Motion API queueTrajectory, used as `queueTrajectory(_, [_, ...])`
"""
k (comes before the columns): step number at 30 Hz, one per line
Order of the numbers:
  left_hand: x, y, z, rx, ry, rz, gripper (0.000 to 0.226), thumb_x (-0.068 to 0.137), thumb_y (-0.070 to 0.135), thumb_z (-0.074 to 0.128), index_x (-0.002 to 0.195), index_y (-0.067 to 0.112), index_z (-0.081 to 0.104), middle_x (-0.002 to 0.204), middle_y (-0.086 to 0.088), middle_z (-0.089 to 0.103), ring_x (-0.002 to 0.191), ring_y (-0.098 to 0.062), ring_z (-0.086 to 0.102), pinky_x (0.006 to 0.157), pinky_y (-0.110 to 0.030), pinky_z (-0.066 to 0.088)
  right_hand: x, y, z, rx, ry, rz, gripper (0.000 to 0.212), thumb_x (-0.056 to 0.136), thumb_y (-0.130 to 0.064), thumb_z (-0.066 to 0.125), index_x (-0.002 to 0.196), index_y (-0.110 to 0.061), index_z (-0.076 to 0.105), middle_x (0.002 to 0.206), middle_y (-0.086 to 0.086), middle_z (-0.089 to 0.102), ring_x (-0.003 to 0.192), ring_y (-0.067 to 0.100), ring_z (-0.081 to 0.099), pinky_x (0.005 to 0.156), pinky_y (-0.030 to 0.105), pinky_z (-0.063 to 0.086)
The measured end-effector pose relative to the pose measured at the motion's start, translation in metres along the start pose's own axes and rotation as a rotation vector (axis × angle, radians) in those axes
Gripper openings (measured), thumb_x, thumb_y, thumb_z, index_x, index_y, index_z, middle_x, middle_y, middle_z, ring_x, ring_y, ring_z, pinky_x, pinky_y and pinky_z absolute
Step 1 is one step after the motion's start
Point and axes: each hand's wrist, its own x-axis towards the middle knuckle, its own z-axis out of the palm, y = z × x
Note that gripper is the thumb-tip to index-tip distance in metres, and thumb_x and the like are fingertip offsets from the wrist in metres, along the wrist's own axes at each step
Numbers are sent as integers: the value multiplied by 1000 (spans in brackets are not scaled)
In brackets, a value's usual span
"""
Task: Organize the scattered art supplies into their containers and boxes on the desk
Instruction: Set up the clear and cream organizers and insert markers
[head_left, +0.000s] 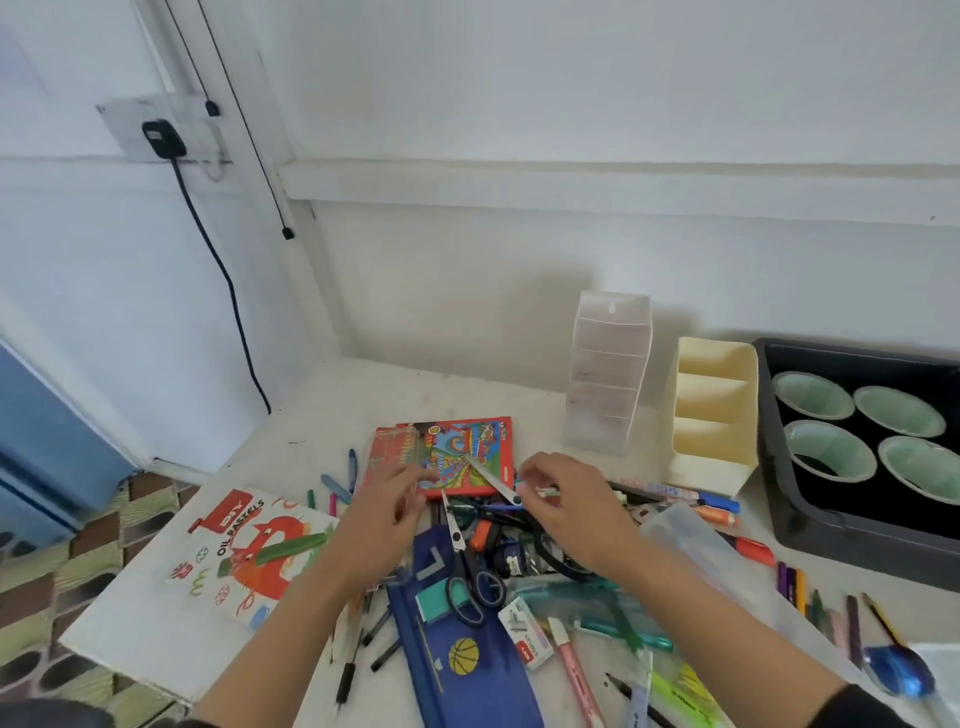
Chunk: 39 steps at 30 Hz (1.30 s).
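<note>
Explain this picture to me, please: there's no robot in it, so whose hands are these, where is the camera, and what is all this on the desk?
No machine here: a person works bare-handed, and one wide-angle camera on their head looks down. The left hand hovers open over a red cardboard crayon box. The right hand is curled at something thin; blur hides whether it is gripped. On the white desk lie black-handled scissors, a blue pencil case with a basketball and loose pens. Behind stand a cream three-slot holder and a clear tiered organiser.
</note>
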Motion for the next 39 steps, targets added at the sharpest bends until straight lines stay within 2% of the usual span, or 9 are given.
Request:
queueTrajectory(3, [-2, -3, -12, -27, 74, -65, 22, 104, 26, 51, 121, 36, 61, 125, 15, 53, 105, -4, 56, 86, -7, 38, 13, -2, 22, -84, -46, -14, 18, 96, -37, 57, 112, -29, 61, 103, -10, 63, 97, 11, 57, 88, 37, 50])
queueTrajectory(7, [19, -23, -26, 161, 24, -280, 43, 99, 57, 45, 139, 42, 42, 136, -2, 50, 125, -24, 52, 107, -48, 41, 36, -10, 42, -205, -99, -20, 33, 98, -45, 52, 128, -31, 56, 120, -9, 61, 111, 16, 53, 95, 44, 47])
queueTrajectory(11, [45, -37, -31, 380, -189, -329, 87, 79, 88, 44, 152, 51, 16, 161, -8, 24, 146, -33, 32, 114, -60, 24, 55, -21, 59, -276, -146, -9, 49, 97, -48, 53, 142, -31, 48, 141, -5, 53, 132, 20, 43, 106, 50, 39])
queueTrajectory(15, [55, -46, -33, 389, -140, -283, 91, 74, 89, 50, 151, 49, 22, 161, -3, 26, 143, -30, 36, 114, -57, 24, 62, -28, 69, -359, -142, -4, 46, 98, -41, 56, 142, -32, 48, 141, -7, 51, 133, 19, 41, 106, 46, 37])
queueTrajectory(19, [61, -47, -32, 335, -66, -295, 84, 72, 81, 60, 145, 47, 34, 156, -2, 30, 138, -30, 42, 111, -52, 30, 61, -21, 73, -321, -75, -14, 33, 95, -17, 58, 126, -28, 61, 126, -9, 58, 120, 19, 49, 95, 44, 42])
queueTrajectory(24, [80, -50, -31, 305, -54, -327, 75, 78, 70, 60, 143, 43, 37, 157, -7, 26, 135, -35, 42, 107, -49, 36, 55, -10, 67, -276, -52, 5, 37, 88, 2, 56, 110, -26, 66, 119, -12, 60, 116, 15, 49, 95, 46, 44])
queueTrajectory(30, [95, -60, -27, 338, -134, -341, 97, 69, 90, 54, 149, 43, 27, 157, -10, 30, 137, -36, 42, 110, -52, 39, 54, -7, 67, -184, -7, -8, 8, 94, -36, 62, 102, -36, 64, 96, -30, 54, 101, 3, 46, 92, 44, 46])
queueTrajectory(34, [99, -54, -30, 275, -43, -326, 87, 71, 75, 63, 145, 40, 34, 150, -8, 36, 128, -33, 50, 102, -47, 45, 52, -13, 67, -256, -38, 14, 36, 87, -62, 60, 112, -35, 62, 111, -22, 56, 106, 5, 43, 92, 37, 42])
queueTrajectory(39, [113, -52, -57, 100, 77, -284, 76, 75, 62, 68, 143, 39, 42, 148, -10, 38, 131, -33, 46, 107, -48, 43, 54, -18, 72, -336, -34, 45, 45, 89, -66, 55, 119, -32, 62, 118, -16, 55, 113, 9, 42, 94, 37, 39])
